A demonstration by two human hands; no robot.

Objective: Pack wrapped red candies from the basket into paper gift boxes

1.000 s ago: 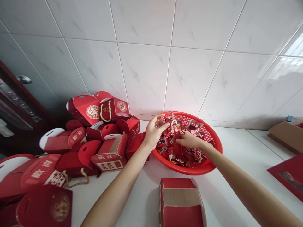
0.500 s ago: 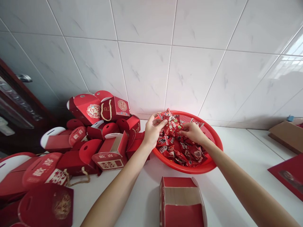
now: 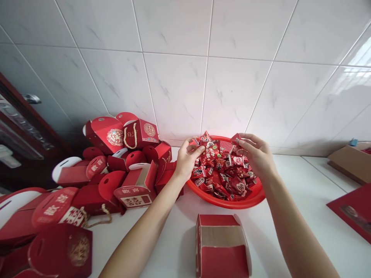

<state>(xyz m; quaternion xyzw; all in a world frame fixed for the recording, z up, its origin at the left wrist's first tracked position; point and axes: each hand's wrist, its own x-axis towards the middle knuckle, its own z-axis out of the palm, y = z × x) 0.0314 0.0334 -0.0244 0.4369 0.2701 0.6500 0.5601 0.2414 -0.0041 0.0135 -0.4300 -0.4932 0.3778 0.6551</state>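
My left hand (image 3: 188,157) is closed on red snack packets (image 3: 211,151), holding them above the left part of a red plastic basket (image 3: 223,203). Between the fingertips of my right hand (image 3: 257,151) is a small red packet (image 3: 236,139), held over the basket's right rim. Many red wrapped sweets (image 3: 223,181) lie heaped in the basket below both hands. Nearer to me, a red gift box (image 3: 223,247) with a pale window strip in its top stands on the white surface.
Several red gift boxes (image 3: 136,187) crowd the left side, some with rope handles. At the right are a brown cardboard box (image 3: 349,164) and a flat red item (image 3: 352,212). A white tiled wall (image 3: 176,88) rises behind the basket.
My right hand has moved right and up from beside the left hand's packets, and a small red packet now shows in its fingers. My left hand has stayed in place.
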